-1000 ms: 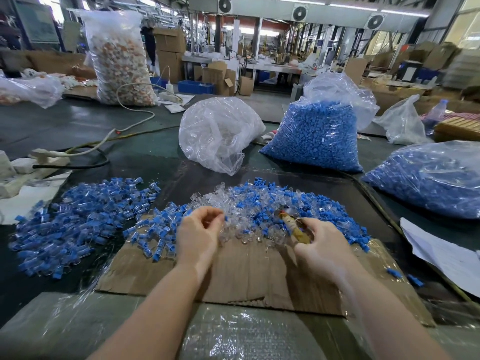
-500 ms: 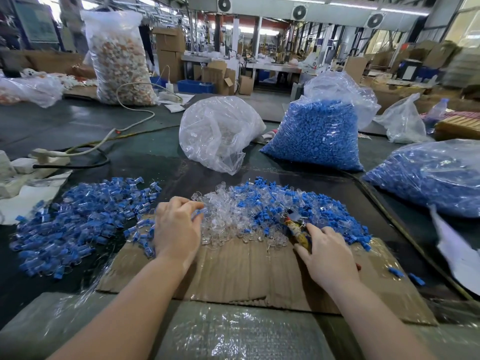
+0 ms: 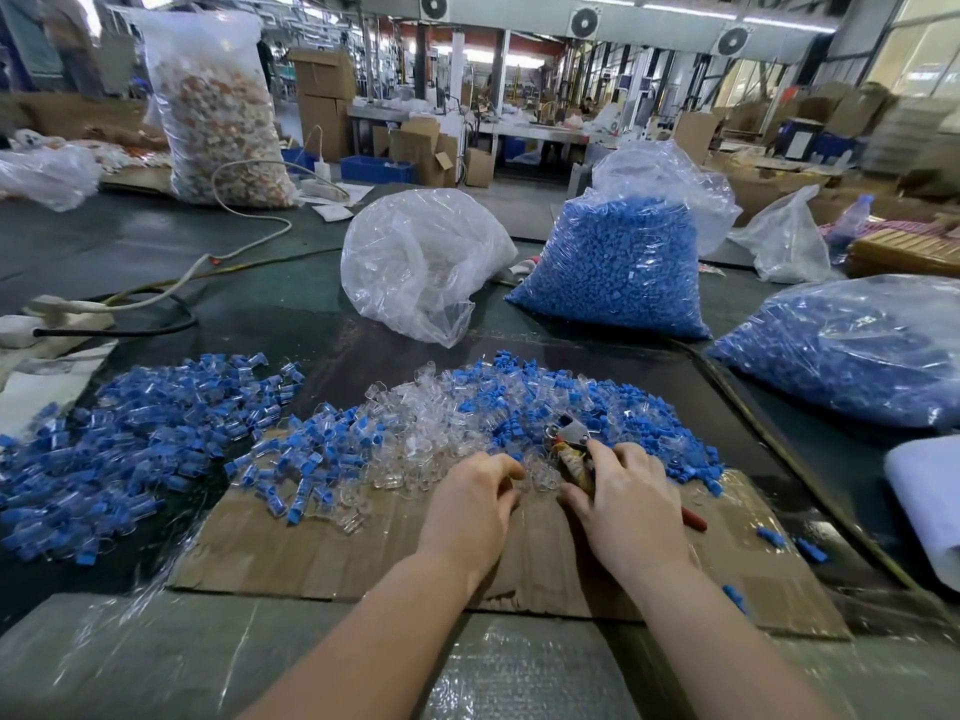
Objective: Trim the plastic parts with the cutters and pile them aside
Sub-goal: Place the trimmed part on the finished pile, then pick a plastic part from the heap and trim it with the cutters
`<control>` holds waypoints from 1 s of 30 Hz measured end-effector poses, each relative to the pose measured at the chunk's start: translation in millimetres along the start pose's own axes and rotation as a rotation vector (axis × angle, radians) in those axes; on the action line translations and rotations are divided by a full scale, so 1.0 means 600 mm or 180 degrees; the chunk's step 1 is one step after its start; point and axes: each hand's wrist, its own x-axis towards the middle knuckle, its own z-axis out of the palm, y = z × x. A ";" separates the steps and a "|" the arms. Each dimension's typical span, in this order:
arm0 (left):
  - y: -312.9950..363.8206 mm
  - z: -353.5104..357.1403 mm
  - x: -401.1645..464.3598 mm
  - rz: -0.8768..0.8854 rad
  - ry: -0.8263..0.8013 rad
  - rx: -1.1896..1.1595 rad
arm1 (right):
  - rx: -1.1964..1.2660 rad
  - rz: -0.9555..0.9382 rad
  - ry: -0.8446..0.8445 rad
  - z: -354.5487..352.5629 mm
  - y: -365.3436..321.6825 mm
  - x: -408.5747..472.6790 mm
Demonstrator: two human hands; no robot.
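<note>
Both hands low over a cardboard sheet point(image 3: 332, 543), at the near edge of a heap of clear and blue plastic parts point(image 3: 467, 413). Left hand point(image 3: 470, 504) with fingers curled into the clear pieces; impossible to tell if one is pinched. Right hand point(image 3: 626, 498) gripping the cutters point(image 3: 571, 443), metal head pointing away into the heap. Further left, a separate pile of blue parts point(image 3: 130, 439).

Small blue and clear plastic parts point(image 3: 467, 407) heap at centre; a second blue pile point(image 3: 145, 433) spreads at nine o'clock. Cutters point(image 3: 571, 449) lie at the heap's four o'clock edge, metal head pointing twelve.
</note>
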 end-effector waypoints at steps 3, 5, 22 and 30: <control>-0.006 -0.002 -0.003 -0.0212 0.0280 -0.0246 | 0.0142 -0.0171 0.0209 0.002 -0.010 0.001; -0.007 -0.004 -0.004 -0.0352 0.0415 -0.0424 | 0.0291 -0.0323 0.0285 0.004 -0.020 0.005; -0.015 0.001 0.001 -0.0390 0.0313 -0.0067 | 0.0285 -0.0750 0.0011 0.013 -0.071 0.034; -0.014 -0.005 -0.006 -0.0567 0.0501 -0.0503 | 0.0290 -0.0649 0.0022 0.014 -0.064 0.034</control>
